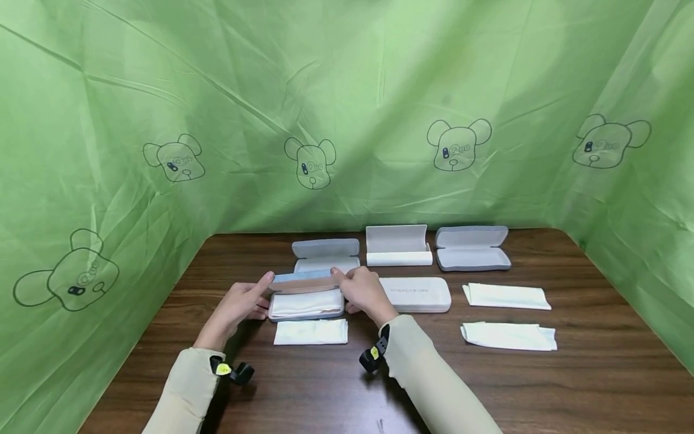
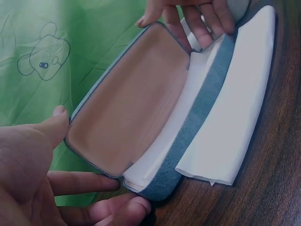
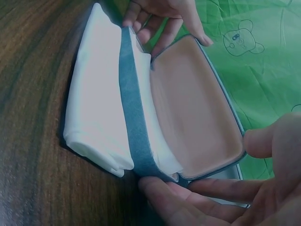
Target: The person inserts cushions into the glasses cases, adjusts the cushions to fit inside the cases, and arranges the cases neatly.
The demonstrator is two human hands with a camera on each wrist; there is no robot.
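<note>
A blue glasses case with a tan lining stands with its lid raised, a folded white cloth lying in its base. At its left end my left hand holds it, thumb on the lid edge and fingers by the base. My right hand grips the other end likewise, its thumb on the lid's corner in the right wrist view. The lining shows plainly in the left wrist view. Another folded white cloth lies on the table just in front of the case.
Behind stand open cases: a grey one, a white one and another grey one. Right of my right hand lies a closed white case. Two folded cloths lie farther right on the wooden table. Green sheeting surrounds it.
</note>
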